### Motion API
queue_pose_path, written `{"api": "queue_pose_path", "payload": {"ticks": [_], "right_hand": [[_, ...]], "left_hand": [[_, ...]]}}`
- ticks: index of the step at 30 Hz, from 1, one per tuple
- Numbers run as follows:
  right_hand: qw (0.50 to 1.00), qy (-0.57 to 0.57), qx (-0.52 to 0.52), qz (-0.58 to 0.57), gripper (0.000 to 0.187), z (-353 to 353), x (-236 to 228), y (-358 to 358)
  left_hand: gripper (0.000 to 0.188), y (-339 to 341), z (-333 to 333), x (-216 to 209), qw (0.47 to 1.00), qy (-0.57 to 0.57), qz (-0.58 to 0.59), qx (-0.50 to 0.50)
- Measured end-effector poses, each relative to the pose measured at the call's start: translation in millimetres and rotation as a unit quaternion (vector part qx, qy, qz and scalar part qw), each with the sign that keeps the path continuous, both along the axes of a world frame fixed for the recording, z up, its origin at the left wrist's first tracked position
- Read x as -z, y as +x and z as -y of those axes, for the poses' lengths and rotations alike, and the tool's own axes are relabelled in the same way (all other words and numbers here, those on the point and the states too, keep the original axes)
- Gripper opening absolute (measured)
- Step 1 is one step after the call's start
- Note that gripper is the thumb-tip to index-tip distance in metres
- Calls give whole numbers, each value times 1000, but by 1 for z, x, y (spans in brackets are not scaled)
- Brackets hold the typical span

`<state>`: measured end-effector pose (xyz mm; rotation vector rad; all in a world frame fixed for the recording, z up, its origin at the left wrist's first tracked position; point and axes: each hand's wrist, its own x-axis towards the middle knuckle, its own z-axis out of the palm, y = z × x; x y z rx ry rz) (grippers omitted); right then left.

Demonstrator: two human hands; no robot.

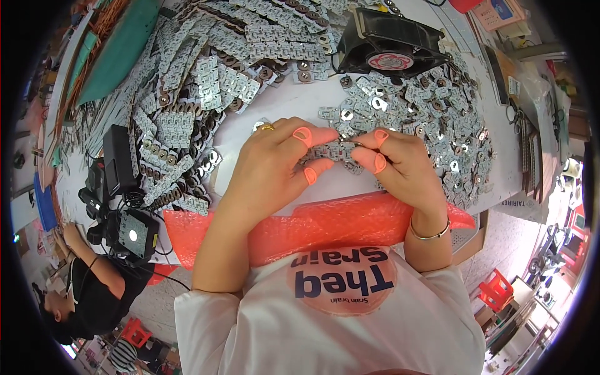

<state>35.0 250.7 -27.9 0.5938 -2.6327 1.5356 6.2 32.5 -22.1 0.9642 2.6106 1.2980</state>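
Note:
Between my two hands is a short strip of small white circuit boards [326, 152], held above the white table. My left hand [269, 165] pinches its left end between thumb and forefinger. At the other end, the thumb and forefinger of my right hand [403, 169] are closed on the boards. Orange finger cots cover parts of the thumbs and forefingers on both hands. Just beyond my right hand spreads a heap of loose small boards with round parts [450, 125]. Farther left lie many unseparated board strips [209, 84] in overlapping piles.
A black fan [390, 47] stands at the back. Red bubble wrap [325, 225] lines the table's near edge. Black devices with cables [125, 212] sit at the left, and a green bin [119, 56] is far left. A co-worker in black [100, 287] sits at lower left.

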Motion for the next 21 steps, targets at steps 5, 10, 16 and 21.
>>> {"api": "queue_pose_path", "payload": {"ticks": [5,10,16,21], "right_hand": [[999,22,-1,42,15,1,-2,3],[946,-195,-8,257,17,6,-4,13],[876,-377,36,300,18,11,-1,11],[982,-148,83,89,19,16,5,11]], "left_hand": [[37,3,-2,1,996,36,81,-25],[24,6,8,7,873,230,428,46],[17,7,-1,4,939,219,264,30],[19,10,-7,3,987,155,40,-14]]}}
